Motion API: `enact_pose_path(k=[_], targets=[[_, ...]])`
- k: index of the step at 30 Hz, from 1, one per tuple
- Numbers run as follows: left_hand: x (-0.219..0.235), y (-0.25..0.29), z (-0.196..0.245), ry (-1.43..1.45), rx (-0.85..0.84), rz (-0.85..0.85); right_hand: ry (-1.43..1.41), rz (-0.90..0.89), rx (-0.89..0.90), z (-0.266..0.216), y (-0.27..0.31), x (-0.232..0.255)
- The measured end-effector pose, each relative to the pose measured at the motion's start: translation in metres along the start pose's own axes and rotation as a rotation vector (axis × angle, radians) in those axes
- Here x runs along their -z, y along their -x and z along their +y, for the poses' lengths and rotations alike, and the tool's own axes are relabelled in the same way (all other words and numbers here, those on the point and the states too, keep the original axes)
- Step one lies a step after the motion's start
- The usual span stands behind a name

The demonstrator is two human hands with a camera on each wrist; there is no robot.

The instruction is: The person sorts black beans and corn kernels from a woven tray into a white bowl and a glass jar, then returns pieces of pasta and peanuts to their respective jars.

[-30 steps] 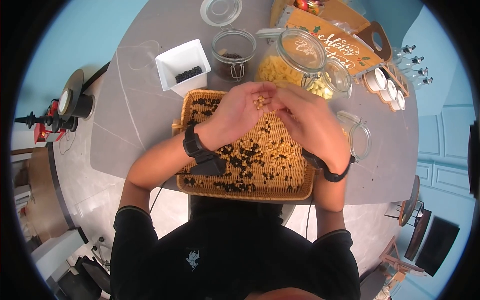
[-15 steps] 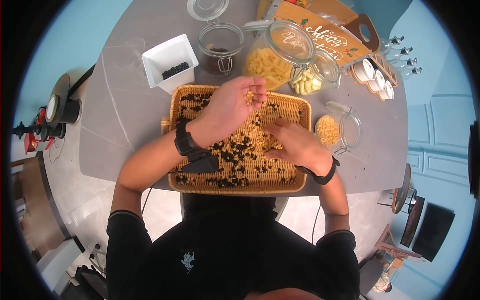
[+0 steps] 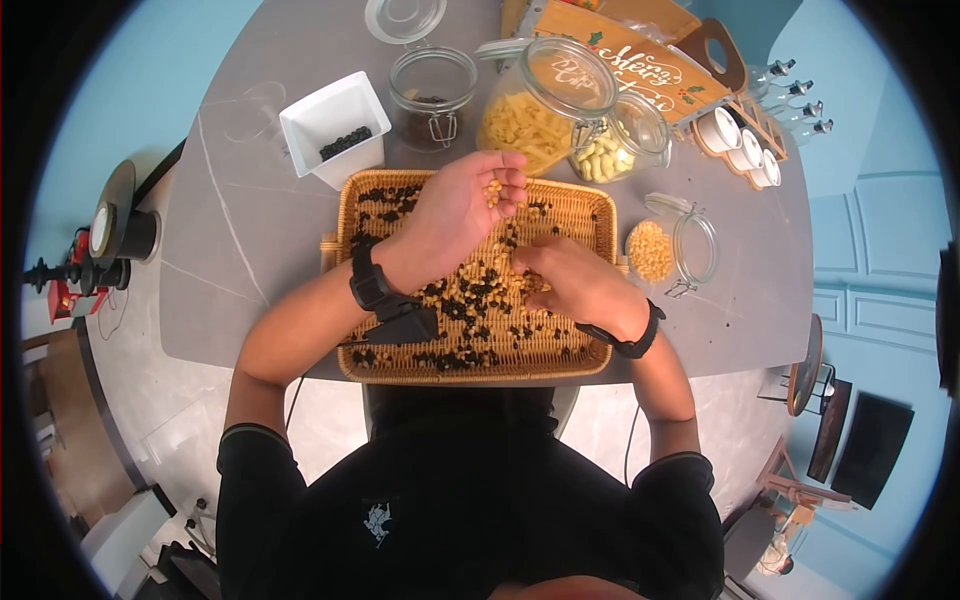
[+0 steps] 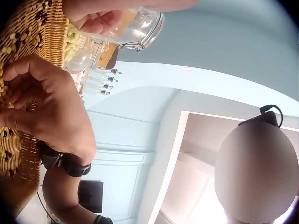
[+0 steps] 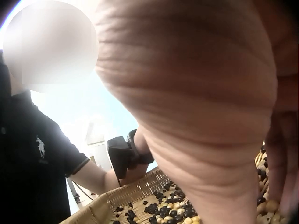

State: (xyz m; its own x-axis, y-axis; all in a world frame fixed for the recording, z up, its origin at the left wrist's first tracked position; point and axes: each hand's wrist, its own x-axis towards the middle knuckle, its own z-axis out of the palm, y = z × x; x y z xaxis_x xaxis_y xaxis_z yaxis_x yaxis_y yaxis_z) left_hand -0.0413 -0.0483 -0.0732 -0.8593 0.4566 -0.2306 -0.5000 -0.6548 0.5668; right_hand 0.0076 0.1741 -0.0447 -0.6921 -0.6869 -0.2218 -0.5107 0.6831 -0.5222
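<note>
In the head view my left hand (image 3: 450,210) is held palm up above the wicker basket (image 3: 480,377), its bent fingers cupping several yellow beans (image 3: 494,190). Black and yellow beans (image 3: 480,290) lie mixed over the basket's bottom. My right hand (image 3: 585,280) reaches down into the basket's right half, its fingertips among the beans. Seen from the left wrist, the right thumb and forefinger (image 4: 35,70) stand apart, with beans between and beneath them. The right wrist view is mostly filled by the right hand's heel, fingertips down at the beans on the right edge.
Right of the basket lies an open jar of yellow beans (image 3: 652,250). Behind it stand a white tub with black beans (image 3: 335,110), a jar with dark contents (image 3: 432,110), a pasta jar (image 3: 525,125) and a smaller jar of pale pieces (image 3: 605,155). A wooden crate (image 3: 640,60) stands farther back.
My right hand has left the left palm and gone down to the beans in the basket, its fingers now drawn closer together. The left hand stays cupped, holding its yellow beans.
</note>
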Motion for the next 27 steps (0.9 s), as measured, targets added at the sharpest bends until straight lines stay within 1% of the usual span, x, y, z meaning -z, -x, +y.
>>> enact_pose_path(k=[1, 4, 7, 13, 16, 19, 22, 25, 27], targets=[[-0.001, 0.0, 0.0, 0.004, 0.004, 0.003, -0.005, 0.012, 0.002, 0.0, 0.0, 0.0], [0.0, 0.001, -0.001, 0.0, 0.001, -0.003, -0.032, -0.021, -0.066, -0.007, -0.001, 0.006], [0.0, 0.0, -0.002, -0.007, -0.006, -0.011, 0.009, -0.033, -0.014, -0.003, -0.001, 0.0], [0.001, 0.0, -0.001, -0.012, 0.007, -0.007, -0.005, 0.069, 0.035, 0.005, -0.004, -0.011], [0.0, 0.0, -0.001, -0.016, 0.012, -0.01, 0.025, -0.003, 0.002, 0.004, -0.007, -0.008], [0.0, 0.001, -0.001, -0.02, 0.013, -0.016, 0.082, -0.014, -0.012, -0.001, -0.009, -0.007], [0.001, 0.0, -0.002, -0.023, 0.023, -0.016, 0.123, 0.028, -0.001, -0.006, -0.012, -0.01], [0.002, 0.0, -0.003, -0.022, 0.029, -0.025, 0.173, 0.003, -0.041, -0.003, -0.016, -0.021], [0.003, 0.0, -0.002, -0.02, 0.031, -0.036, 0.151, -0.022, -0.034, -0.002, -0.017, -0.019]])
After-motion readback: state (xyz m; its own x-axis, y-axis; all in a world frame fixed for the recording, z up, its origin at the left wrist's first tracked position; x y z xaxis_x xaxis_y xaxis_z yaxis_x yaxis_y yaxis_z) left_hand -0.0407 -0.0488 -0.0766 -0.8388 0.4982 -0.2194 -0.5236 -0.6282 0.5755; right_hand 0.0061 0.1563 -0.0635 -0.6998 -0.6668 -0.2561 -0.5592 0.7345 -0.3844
